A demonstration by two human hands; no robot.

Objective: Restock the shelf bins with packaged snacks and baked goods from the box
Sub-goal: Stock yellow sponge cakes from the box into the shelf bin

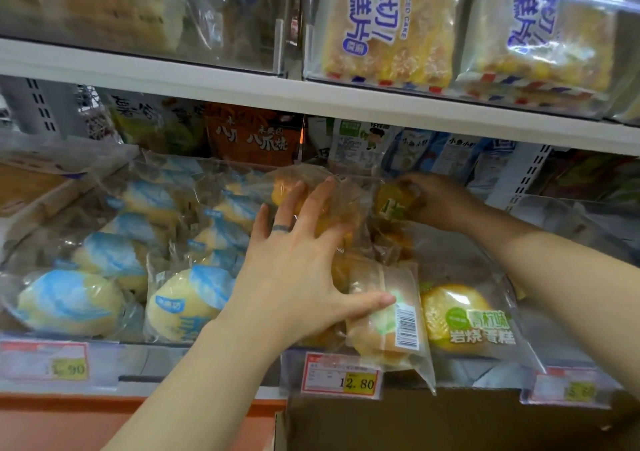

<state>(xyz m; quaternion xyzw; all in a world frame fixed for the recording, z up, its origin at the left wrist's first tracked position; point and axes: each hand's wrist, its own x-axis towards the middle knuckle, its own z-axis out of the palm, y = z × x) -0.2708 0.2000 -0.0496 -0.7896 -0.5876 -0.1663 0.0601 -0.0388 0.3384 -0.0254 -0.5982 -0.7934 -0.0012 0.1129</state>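
Observation:
My left hand (pixel 298 263) lies spread with straight fingers on clear-wrapped orange cakes (pixel 308 187) in the middle shelf bin. Its thumb touches a wrapped cake with a barcode (pixel 391 319) that leans over the bin's front edge. My right hand (pixel 436 201) reaches deep into the same bin, fingers curled round a yellow cake packet with a green label (pixel 391 204). Another green-label cake packet (pixel 464 319) lies at the bin's front right. The cardboard box (pixel 450 423) sits below the shelf edge.
The left bin holds several blue-and-white wrapped yellow cakes (pixel 187 298). Price tags (pixel 341 376) hang along the shelf front. The upper shelf carries sliced cake packs (pixel 388 24). Snack bags (pixel 256 135) stand at the back. A clear bin (pixel 571 215) is on the right.

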